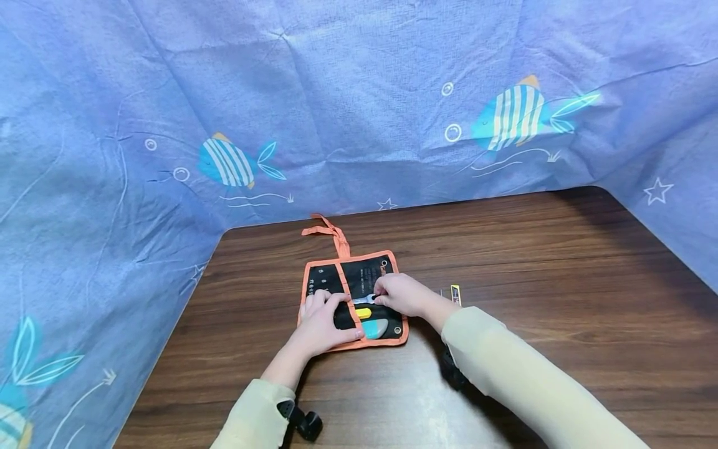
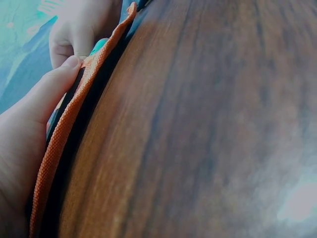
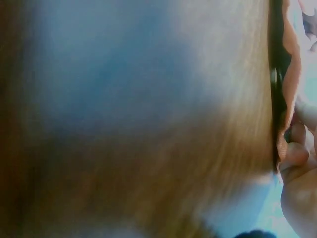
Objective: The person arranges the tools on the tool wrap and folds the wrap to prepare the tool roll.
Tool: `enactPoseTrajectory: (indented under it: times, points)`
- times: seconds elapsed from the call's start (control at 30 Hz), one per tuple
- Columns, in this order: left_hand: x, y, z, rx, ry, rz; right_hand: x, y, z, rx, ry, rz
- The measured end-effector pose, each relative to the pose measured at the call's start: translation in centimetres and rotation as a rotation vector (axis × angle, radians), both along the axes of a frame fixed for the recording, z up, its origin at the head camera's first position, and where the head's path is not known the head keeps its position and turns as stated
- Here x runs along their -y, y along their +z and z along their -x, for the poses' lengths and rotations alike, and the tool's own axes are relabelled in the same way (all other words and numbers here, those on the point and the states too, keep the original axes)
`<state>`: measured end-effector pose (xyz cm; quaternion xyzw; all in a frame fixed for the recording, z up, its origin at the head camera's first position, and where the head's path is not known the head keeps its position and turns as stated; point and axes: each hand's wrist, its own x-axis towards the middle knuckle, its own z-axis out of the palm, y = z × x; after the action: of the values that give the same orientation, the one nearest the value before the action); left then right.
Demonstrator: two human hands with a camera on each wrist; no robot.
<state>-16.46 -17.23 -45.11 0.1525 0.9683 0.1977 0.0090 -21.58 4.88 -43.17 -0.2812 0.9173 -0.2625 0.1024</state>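
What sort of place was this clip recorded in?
Probably an indoor recording nook; the wider room is hidden. A blue fish-print cloth hangs behind and beside a wood-grain table, and a black tool pouch lies open there.

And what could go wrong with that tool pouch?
The wrench might slip, since the right hand seems to grip only its end. The pouch could slide if the left hand, resting on it, lifts off. The yellow tool, close beside the wrench, might get tugged too.
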Motion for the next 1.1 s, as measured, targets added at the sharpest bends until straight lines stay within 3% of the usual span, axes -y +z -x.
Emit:
enactPoseTrajectory:
  times: [0.73,1.1]
  points:
    - [-0.2,0.0,-0.2,-0.013,-0.026,0.009,1.7,0.0,-0.4,-0.02,0.013,-0.062]
    - [0.0,0.1,-0.1,0.0,-0.025,0.009,1.5,-0.1,-0.2,-0.011,0.012,-0.023]
